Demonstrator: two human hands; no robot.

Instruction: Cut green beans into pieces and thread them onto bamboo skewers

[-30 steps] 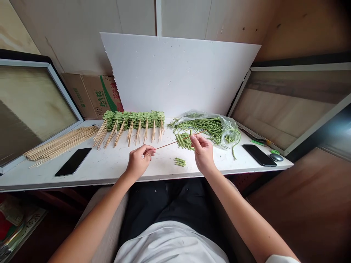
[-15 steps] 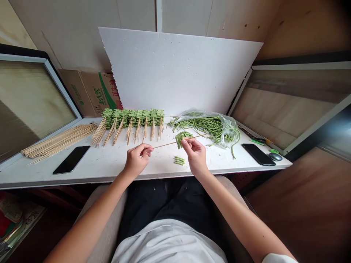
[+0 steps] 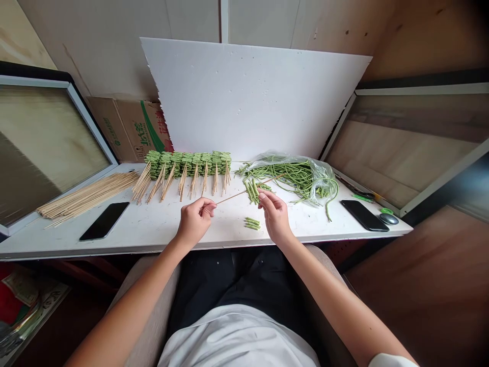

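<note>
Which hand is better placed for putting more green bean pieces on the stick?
Probably the right hand. It's right beside the green bean pieces on the bamboo skewer and nearest the loose cut beans, while the left hand is holding the skewer's far end.

The left arm [image 3: 130,311] and right arm [image 3: 336,300] are bare and reach forward. The left hand [image 3: 194,223] and right hand [image 3: 275,217] are up in front, near each other but not touching. Each hand is curled, with thumb and fingers pinched together.
</note>
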